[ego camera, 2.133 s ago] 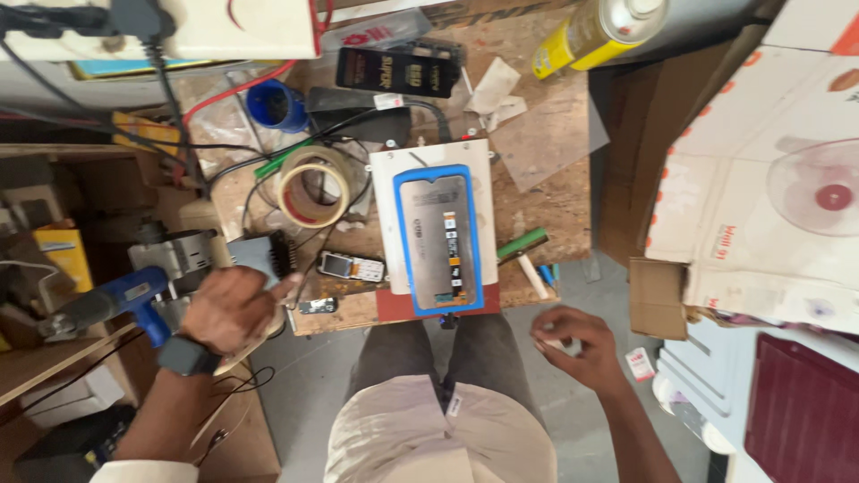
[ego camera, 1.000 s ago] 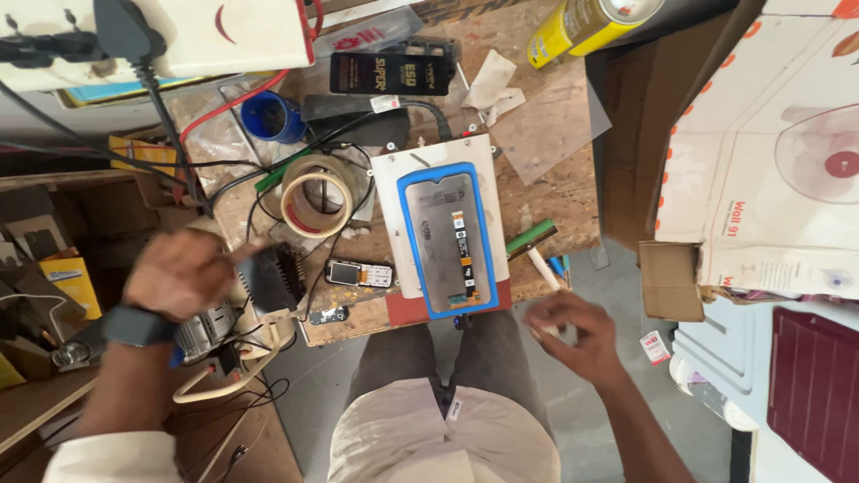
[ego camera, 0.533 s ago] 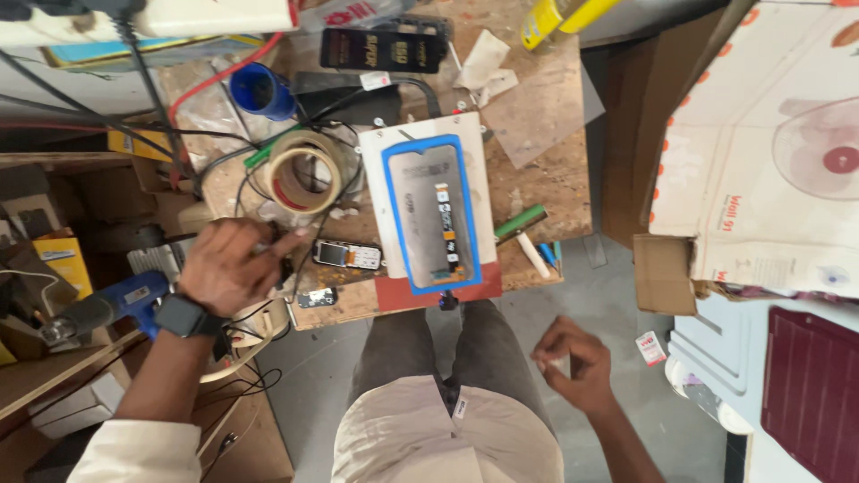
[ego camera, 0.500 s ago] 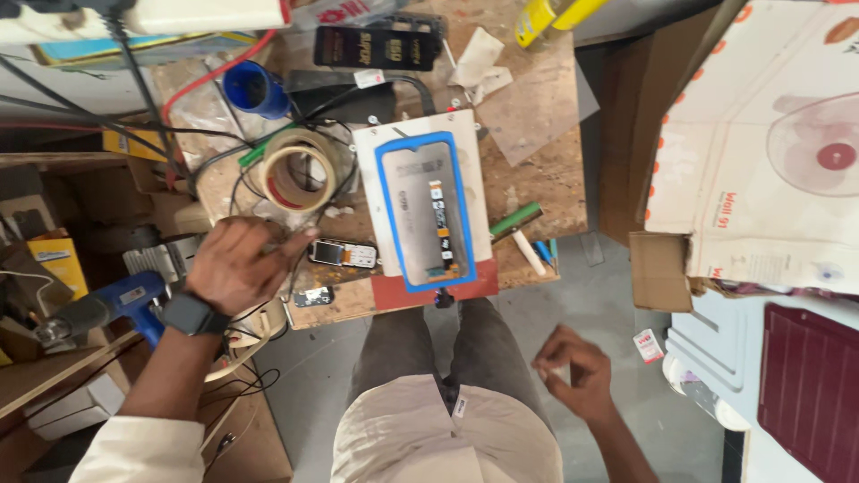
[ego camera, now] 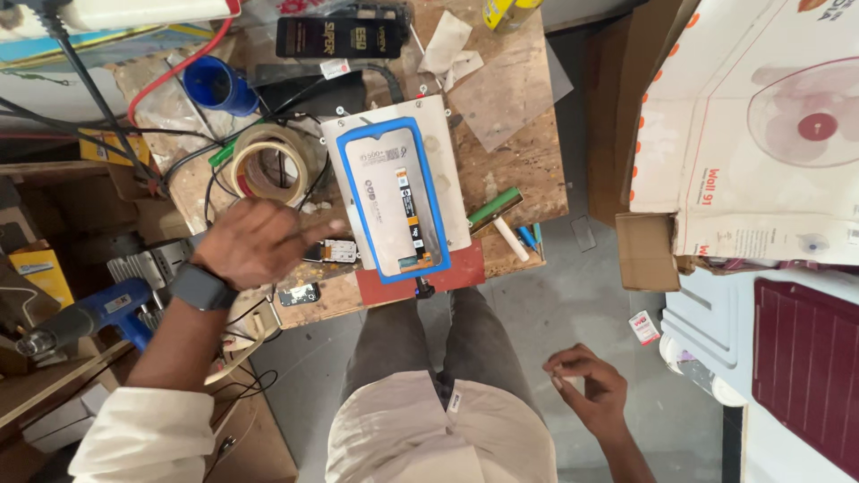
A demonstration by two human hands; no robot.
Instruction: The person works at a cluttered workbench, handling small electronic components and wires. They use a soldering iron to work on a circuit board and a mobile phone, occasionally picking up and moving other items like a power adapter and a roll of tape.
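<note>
Left hand (ego camera: 255, 241), fingers loosely curled, reaches for the small part (ego camera: 340, 251) left of the phone (ego camera: 398, 201); a careless nudge could knock it off the desk (ego camera: 510, 107).

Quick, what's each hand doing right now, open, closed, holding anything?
Left hand: fingers curled loosely above the cluttered wooden workbench beside the beige tape roll; any grasp cannot be told.
Right hand: pinching a small white piece.

Small circuit board (ego camera: 340, 251): pale, oblong, lying flat near the wooden bench's near edge, touching the left side of the blue-framed panel.
Blue-framed panel (ego camera: 394, 199): phone screen back-side up, flat on a white plate, flex cable down its middle, long axis near-to-far.
</note>
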